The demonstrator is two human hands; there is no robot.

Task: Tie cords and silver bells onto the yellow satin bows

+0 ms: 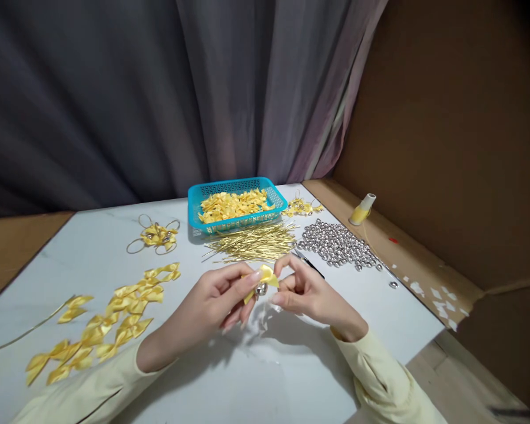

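Observation:
Over the front of the table, my left hand (218, 297) pinches a yellow ribbon bow (267, 274) between thumb and fingers. A round silver bell (261, 289) sits against the bow, just under my thumb tip. My right hand (307, 291) is close on the other side, its index finger at the bow's right edge and its thumb and other fingers curled together. Beneath its thumb is a blurred whitish scrap (265, 315); whether the fingers grip it, or a thread, I cannot make out.
A blue basket (193, 207) holds many yellow bows. Before it lie gold twist ties (251, 242), a heap of silver bells (335, 242) and a dark slim tool (311, 265). Loose bows (99, 327) spread leftward. A yellow thread spool (361, 211) stands by the cardboard wall (446, 147).

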